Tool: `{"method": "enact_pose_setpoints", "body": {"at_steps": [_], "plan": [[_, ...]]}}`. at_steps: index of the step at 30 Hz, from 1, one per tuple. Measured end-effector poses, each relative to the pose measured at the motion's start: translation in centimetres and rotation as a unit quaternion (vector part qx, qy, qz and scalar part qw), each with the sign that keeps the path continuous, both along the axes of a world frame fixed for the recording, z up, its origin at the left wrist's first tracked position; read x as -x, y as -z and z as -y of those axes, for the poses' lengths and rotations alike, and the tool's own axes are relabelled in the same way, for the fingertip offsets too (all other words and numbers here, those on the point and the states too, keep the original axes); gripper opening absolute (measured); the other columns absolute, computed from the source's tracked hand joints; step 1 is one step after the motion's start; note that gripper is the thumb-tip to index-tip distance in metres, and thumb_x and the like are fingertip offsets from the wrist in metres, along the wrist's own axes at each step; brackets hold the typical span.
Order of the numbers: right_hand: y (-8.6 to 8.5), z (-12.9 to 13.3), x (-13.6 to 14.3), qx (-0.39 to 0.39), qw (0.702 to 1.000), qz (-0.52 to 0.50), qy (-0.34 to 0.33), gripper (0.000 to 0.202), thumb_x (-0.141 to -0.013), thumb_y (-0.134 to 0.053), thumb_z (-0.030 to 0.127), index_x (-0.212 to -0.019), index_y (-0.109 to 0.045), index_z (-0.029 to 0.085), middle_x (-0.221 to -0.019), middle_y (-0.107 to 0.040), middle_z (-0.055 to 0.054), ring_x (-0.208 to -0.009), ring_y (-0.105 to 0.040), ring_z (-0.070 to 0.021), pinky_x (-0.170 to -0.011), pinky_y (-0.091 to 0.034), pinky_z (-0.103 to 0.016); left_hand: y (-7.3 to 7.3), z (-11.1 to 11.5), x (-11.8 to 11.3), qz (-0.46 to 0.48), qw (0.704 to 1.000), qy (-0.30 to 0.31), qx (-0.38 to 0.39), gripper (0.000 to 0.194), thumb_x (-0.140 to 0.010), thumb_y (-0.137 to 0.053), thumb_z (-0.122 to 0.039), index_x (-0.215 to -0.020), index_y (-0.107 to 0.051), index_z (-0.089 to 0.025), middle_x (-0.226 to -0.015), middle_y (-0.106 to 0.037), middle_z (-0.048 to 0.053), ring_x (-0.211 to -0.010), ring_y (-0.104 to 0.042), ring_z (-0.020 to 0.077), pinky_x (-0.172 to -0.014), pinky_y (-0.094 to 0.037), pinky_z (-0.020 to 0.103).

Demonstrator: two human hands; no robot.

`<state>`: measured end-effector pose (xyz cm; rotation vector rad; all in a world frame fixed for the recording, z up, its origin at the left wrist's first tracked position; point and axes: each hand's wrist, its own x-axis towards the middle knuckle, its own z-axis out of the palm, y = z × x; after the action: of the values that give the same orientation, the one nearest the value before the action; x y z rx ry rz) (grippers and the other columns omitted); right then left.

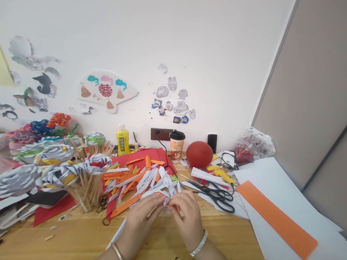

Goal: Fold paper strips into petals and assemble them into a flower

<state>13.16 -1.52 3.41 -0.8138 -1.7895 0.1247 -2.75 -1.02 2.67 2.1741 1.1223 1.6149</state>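
Near the middle of the wooden table (157,246), my left hand (143,216) and my right hand (187,213) meet at a small folded paper piece (166,201), white with some orange-red. The fingers of both hands are closed on it, and they partly hide it. Just beyond them lies a loose pile of folded paper strips (154,179), white and orange with a little green. Black-handled scissors (219,196) rest to the right of my right hand.
Paper flowers on sticks (87,191) stand at the left. Behind the pile are a yellow bottle (123,141), a lidded cup (176,148) and a red balloon (199,154). White sheets (260,182) and an orange strip (277,220) lie at the right, with a yellow glue gun (224,175) nearer the middle.
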Motion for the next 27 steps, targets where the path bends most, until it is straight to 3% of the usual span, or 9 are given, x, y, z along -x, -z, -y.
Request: {"method": "enact_pose_setpoints", "body": {"at_steps": [5,9,11,14,17,19,24,27], "plan": [[0.0,0.3,0.3,-0.002,1.000,-0.012,0.002,0.013,-0.087,-0.049,0.020,-0.076,-0.055,0.021,-0.076,-0.062,-0.003,-0.077,-0.052,-0.0179,-0.072,-0.041,-0.031,0.8,0.3,0.4,-0.015,0.999,-0.010,-0.042,0.019,-0.078,-0.061,-0.021,-0.095,-0.069,-0.025,-0.094,-0.072,0.004,-0.082,-0.067,0.0205,-0.081,-0.053,0.030],[0.2,0.0,0.4,0.058,0.998,-0.036,0.007,0.013,-0.084,-0.053,0.020,-0.071,-0.056,0.020,-0.071,-0.060,-0.002,-0.074,-0.051,-0.0171,-0.069,-0.040,-0.029,0.3,0.2,0.2,-0.014,0.999,-0.028,-0.041,0.013,-0.078,-0.061,-0.026,-0.087,-0.069,-0.023,-0.086,-0.072,0.004,-0.076,-0.067,0.0193,-0.074,-0.053,0.028],[0.0,-0.4,0.1,0.123,0.992,-0.040,0.013,0.010,-0.080,-0.057,0.020,-0.070,-0.057,0.019,-0.071,-0.060,-0.001,-0.075,-0.051,-0.0172,-0.070,-0.040,-0.029,-0.5,0.1,-0.1,-0.021,0.999,-0.035,0.010,0.012,-0.078,-0.059,-0.030,-0.079,-0.068,-0.021,-0.077,-0.071,0.003,-0.069,-0.066,0.0184,-0.067,-0.052,0.027],[-0.4,-1.0,-0.5,0.254,0.966,-0.051,-0.015,0.006,-0.073,-0.063,0.022,-0.071,-0.059,0.018,-0.074,-0.060,-0.001,-0.078,-0.054,-0.0176,-0.071,-0.040,-0.028,-1.8,-0.1,-0.3,-0.056,0.986,-0.040,0.153,0.014,-0.073,-0.062,-0.031,-0.067,-0.063,-0.019,-0.066,-0.067,0.001,-0.063,-0.062,0.0176,-0.060,-0.048,0.026],[-0.5,-1.5,-1.1,0.381,0.914,-0.073,-0.122,0.012,-0.070,-0.063,0.026,-0.071,-0.055,0.017,-0.070,-0.059,0.001,-0.068,-0.056,-0.0151,-0.064,-0.042,-0.026,-2.0,-0.4,-0.3,-0.052,0.960,0.037,0.271,0.018,-0.071,-0.061,-0.032,-0.064,-0.056,-0.017,-0.064,-0.063,0.000,-0.063,-0.058,0.0165,-0.057,-0.043,0.024],[-0.2,-1.8,-1.5,0.427,0.887,-0.069,-0.161,0.015,-0.069,-0.063,0.027,-0.070,-0.052,0.017,-0.064,-0.057,0.003,-0.060,-0.055,-0.0131,-0.059,-0.041,-0.024,-1.5,-0.6,-0.2,-0.041,0.945,0.107,0.306,0.022,-0.073,-0.059,-0.036,-0.068,-0.054,-0.016,-0.065,-0.060,0.000,-0.062,-0.055,0.0151,-0.056,-0.040,0.022],[1.2,-2.6,-1.7,0.445,0.880,-0.047,-0.162,0.016,-0.067,-0.063,0.027,-0.069,-0.051,0.017,-0.064,-0.057,0.002,-0.061,-0.056,-0.0140,-0.059,-0.042,-0.025,0.2,-1.4,0.0,-0.087,0.943,0.130,0.293,0.021,-0.077,-0.056,-0.037,-0.074,-0.055,-0.016,-0.069,-0.058,-0.001,-0.065,-0.051,0.0144,-0.059,-0.037,0.022],[1.8,-2.9,-1.4,0.447,0.874,-0.075,-0.173,0.016,-0.066,-0.062,0.027,-0.070,-0.049,0.018,-0.064,-0.054,0.003,-0.059,-0.055,-0.0138,-0.057,-0.042,-0.025,0.6,-1.8,0.1,-0.065,0.944,0.141,0.291,0.021,-0.076,-0.057,-0.037,-0.072,-0.053,-0.016,-0.067,-0.055,-0.001,-0.064,-0.050,0.0142,-0.057,-0.036,0.022]]}}
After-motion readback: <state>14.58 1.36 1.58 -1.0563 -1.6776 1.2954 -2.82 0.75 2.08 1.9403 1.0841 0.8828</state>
